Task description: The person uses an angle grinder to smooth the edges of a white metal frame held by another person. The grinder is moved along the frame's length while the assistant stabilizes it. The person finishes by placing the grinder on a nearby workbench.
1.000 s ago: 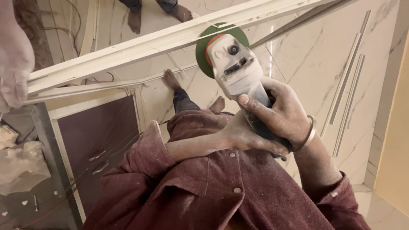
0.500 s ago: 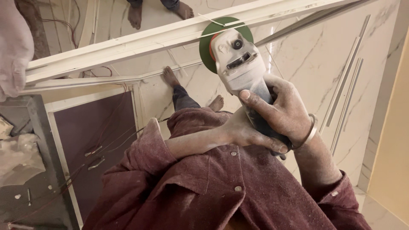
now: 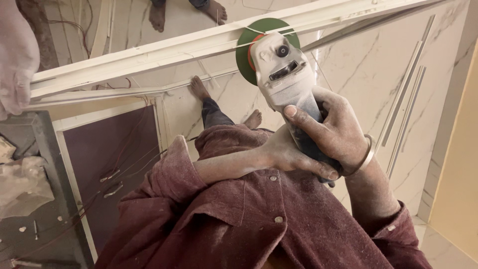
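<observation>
Both my hands grip a white, dust-covered angle grinder (image 3: 286,79). My right hand (image 3: 338,132), a metal bangle on its wrist, wraps the grinder's body from the right. My left hand (image 3: 291,157) holds the same body from below, its bare forearm reaching out of a maroon sleeve. The grinder's green disc (image 3: 259,37) meets a long white strip (image 3: 149,57) that runs slantwise from left to upper right. At the left edge, another person's dusty hand (image 3: 15,60) holds the end of that strip.
Marble-patterned floor lies far below, with my bare feet (image 3: 199,88) on it and another person's feet (image 3: 214,10) at the top. A dark purple panel (image 3: 109,149) in a white frame sits lower left. Metal strips (image 3: 403,104) lie on the right; crumpled plastic (image 3: 22,184) is at far left.
The grinder and its disc have edged a little to the right along the white strip. The other person's hand at the left has shifted slightly upward in view.
</observation>
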Motion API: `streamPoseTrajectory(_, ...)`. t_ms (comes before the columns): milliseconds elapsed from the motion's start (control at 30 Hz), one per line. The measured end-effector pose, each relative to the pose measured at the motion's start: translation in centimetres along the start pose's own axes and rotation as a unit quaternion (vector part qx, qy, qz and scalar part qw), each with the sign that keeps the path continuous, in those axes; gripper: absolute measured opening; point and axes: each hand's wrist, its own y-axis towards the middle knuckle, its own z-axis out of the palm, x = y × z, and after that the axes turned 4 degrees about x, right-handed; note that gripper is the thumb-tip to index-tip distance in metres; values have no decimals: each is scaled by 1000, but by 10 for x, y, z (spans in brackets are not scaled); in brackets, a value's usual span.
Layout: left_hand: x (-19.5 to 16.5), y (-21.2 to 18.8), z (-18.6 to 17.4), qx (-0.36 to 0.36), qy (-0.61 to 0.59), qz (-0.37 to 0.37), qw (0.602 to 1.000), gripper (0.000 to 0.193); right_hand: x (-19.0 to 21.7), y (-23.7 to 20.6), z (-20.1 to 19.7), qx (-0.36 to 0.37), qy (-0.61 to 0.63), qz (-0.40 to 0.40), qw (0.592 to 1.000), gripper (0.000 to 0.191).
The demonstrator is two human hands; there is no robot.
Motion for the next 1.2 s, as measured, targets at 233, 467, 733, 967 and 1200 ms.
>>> streamPoseTrajectory(233, 0, 0, -1, 1, -24, -3, 1000, 105, -1, 1, 0, -1, 19, -5, 1000, 47)
streamPoseTrajectory(467, -3, 0, -3, 6, -52, -30, 998, 104, -1, 1, 1, -4, 15, -6, 1000, 45)
streamPoseTrajectory(733, 1, 0, -5, -1, -2, -2, 1000, 103, -4, 2, 2, -12, 3, -2, 1000, 45)
streamPoseTrajectory(967, -4, -2, -8, 17, -20, -19, 999, 103, -2, 3, 5, -18, 3, -18, 1000, 48)
streamPoseTrajectory(1200, -2, -1, -8, 19, -32, -26, 999, 105, -2, 3, 5, -12, 14, -34, 999, 51)
